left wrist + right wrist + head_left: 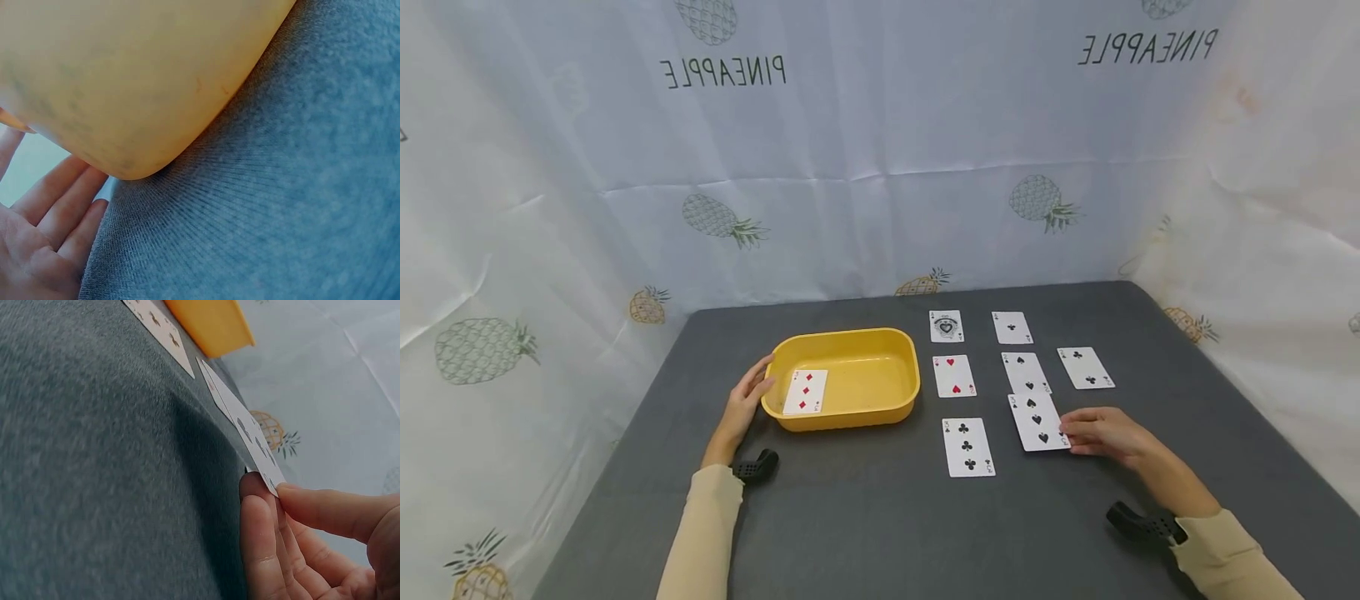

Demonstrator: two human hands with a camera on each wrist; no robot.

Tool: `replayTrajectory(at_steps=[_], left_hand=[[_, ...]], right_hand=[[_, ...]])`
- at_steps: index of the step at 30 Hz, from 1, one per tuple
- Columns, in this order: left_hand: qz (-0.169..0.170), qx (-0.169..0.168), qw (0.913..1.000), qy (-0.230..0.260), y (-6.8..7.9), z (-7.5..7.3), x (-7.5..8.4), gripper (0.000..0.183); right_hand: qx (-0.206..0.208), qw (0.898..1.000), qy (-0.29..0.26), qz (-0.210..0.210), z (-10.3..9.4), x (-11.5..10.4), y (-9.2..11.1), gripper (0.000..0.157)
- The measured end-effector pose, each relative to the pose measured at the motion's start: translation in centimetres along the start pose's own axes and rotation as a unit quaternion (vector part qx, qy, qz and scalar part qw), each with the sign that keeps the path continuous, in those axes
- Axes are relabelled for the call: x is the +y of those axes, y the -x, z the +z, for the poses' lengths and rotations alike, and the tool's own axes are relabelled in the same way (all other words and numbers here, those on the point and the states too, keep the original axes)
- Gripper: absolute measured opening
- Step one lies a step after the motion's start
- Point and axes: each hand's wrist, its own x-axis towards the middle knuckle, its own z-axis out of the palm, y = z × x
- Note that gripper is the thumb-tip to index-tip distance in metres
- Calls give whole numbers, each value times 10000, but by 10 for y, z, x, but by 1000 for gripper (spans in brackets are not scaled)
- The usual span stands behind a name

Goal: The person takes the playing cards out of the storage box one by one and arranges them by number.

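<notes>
My right hand (1108, 435) pinches the lower right corner of a three of spades (1036, 422) between thumb and fingertips. In the right wrist view that card (240, 425) is tilted up off the dark cloth. From above, its far edge overlaps the near edge of a two of spades (1026, 371). At the left, my left hand (748, 396) touches the end wall of a yellow tray (850, 421). Loosely straight fingers (69, 203) lie along its outside in the left wrist view. Inside the tray lies a three of diamonds (805, 392), face up, at the left end.
Between tray and right hand lie an ornate ace (946, 327), a two of hearts (954, 376) and a three of clubs (967, 447). An ace of clubs (1012, 327) and a two of clubs (1086, 367) lie farther right. A printed curtain (865, 225) stands behind the grey table (865, 517).
</notes>
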Motion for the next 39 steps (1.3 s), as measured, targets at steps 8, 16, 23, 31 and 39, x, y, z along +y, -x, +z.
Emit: replayTrajectory(at_steps=[8, 16, 23, 31, 39], left_hand=[[28, 69, 10000, 56, 0, 0, 0, 54], [-31, 93, 9999, -41, 1, -2, 2, 53], [111, 47, 9999, 29, 0, -2, 0, 53], [135, 58, 9999, 82, 0, -1, 0, 53], [136, 55, 9999, 35, -2, 0, -2, 52]], right_hand=[[-16, 9999, -92, 106, -10, 5, 5, 10], [-160, 9998, -36, 146, -9, 7, 9, 13], [-131, 9997, 181, 73, -7, 8, 11, 15], [302, 9969, 710, 120, -3, 3, 13, 28], [728, 9890, 1281, 154, 0, -1, 17, 30]])
